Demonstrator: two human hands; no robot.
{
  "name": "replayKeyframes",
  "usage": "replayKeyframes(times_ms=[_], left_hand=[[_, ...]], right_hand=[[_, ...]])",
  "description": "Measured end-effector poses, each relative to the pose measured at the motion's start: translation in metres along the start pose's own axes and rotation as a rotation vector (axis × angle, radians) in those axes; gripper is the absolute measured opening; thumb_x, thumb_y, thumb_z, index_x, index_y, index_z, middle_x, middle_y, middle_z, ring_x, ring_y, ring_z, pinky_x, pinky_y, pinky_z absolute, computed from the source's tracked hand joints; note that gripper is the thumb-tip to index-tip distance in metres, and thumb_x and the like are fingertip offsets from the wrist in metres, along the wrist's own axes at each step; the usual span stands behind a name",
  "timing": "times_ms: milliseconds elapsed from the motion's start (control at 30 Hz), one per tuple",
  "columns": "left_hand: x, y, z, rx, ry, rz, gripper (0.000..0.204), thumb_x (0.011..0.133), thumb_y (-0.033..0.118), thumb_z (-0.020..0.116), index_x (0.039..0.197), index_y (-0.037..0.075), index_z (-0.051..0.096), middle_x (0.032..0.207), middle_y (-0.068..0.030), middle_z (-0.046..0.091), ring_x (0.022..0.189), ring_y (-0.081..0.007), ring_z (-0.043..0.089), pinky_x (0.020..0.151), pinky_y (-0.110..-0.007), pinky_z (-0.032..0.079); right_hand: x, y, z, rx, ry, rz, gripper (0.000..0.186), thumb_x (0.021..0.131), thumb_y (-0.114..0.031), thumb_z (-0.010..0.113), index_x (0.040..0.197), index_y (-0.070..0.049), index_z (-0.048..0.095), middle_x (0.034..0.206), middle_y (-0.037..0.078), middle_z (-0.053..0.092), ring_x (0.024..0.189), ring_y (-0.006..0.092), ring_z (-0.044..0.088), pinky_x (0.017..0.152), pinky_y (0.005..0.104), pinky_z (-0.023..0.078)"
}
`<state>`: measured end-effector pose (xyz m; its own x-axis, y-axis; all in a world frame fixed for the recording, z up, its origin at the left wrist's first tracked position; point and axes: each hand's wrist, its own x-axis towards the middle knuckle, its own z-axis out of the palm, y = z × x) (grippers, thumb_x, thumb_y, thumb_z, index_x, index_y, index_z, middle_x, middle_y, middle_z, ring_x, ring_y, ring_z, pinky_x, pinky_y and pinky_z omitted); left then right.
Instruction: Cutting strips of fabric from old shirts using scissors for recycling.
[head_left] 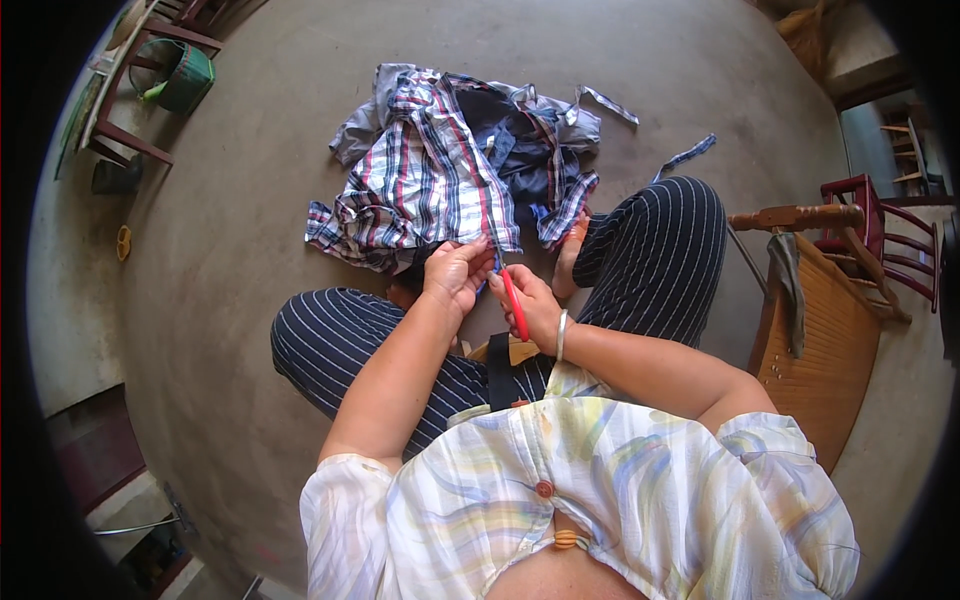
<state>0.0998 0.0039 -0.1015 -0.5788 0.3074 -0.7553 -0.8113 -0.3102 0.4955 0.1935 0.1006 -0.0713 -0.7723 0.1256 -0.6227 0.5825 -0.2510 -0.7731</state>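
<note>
A plaid shirt (420, 165) in white, navy and red lies spread over the floor in front of me, partly on top of grey cloth (355, 133). My left hand (461, 274) pinches the shirt's near edge between thumb and fingers. In my right hand (535, 308) is a pair of scissors (514, 303) with red handles, its blades at the cloth edge close to my left fingers. How far the blades are apart is too small to tell. Two cut-looking plaid strips, one narrow strip (688, 155) apart on the right, lie near the shirt.
My bent knees in striped trousers (655, 265) flank the cloth. On the right stand a wooden slatted chair (820, 330) and a dark red chair (880, 225). A green bucket (187, 80) is at the upper left, beside a wooden frame (135, 150).
</note>
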Motion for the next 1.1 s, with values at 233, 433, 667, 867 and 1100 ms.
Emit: replayKeyframes(times_ms=[233,433,667,867,1100], left_hand=[[-0.003,0.003,0.004,-0.003,0.045,-0.017,0.01,0.074,0.002,0.057,0.082,0.006,0.052,0.075,-0.006,0.058,0.069,-0.0167,0.058,0.061,-0.028,0.048],[-0.005,0.006,0.004,-0.025,0.014,-0.012,0.009,0.075,0.004,0.056,0.083,0.006,0.052,0.076,-0.0051,0.058,0.071,-0.0163,0.057,0.062,-0.028,0.047],[-0.007,0.032,-0.002,-0.13,0.022,-0.048,0.004,0.076,0.006,0.054,0.08,0.005,0.056,0.074,-0.0046,0.058,0.07,-0.0144,0.057,0.063,-0.026,0.047],[-0.01,0.028,-0.001,-0.166,-0.078,-0.154,0.002,0.076,0.006,0.054,0.076,0.004,0.053,0.071,-0.0045,0.056,0.066,-0.0139,0.056,0.059,-0.025,0.048],[-0.007,0.034,-0.018,-0.169,-0.157,-0.179,0.012,0.08,0.018,0.051,0.079,0.006,0.054,0.067,-0.0028,0.058,0.06,-0.0148,0.055,0.052,-0.023,0.045]], right_hand=[[0.002,0.008,-0.004,-0.054,-0.025,-0.182,0.025,0.079,-0.025,0.054,0.089,-0.003,0.046,0.063,0.002,0.046,0.05,0.008,0.041,0.045,0.0226,0.034],[-0.004,0.0,-0.001,0.025,-0.056,-0.136,0.028,0.078,-0.024,0.057,0.093,-0.003,0.045,0.064,0.002,0.048,0.051,0.0076,0.043,0.045,0.0212,0.036],[-0.021,-0.026,-0.032,0.185,0.007,-0.053,0.031,0.071,-0.01,0.063,0.094,-0.006,0.043,0.067,0.002,0.049,0.045,0.0072,0.046,0.041,0.0182,0.04],[0.048,-0.045,-0.025,0.283,0.089,-0.186,0.041,0.068,-0.007,0.065,0.099,-0.003,0.039,0.072,0.006,0.052,0.054,0.0128,0.054,0.045,0.0212,0.044],[0.065,-0.042,-0.008,0.329,-0.161,-0.16,0.044,0.062,-0.005,0.069,0.097,-0.002,0.042,0.068,0.005,0.052,0.044,0.0124,0.05,0.038,0.0223,0.04]])
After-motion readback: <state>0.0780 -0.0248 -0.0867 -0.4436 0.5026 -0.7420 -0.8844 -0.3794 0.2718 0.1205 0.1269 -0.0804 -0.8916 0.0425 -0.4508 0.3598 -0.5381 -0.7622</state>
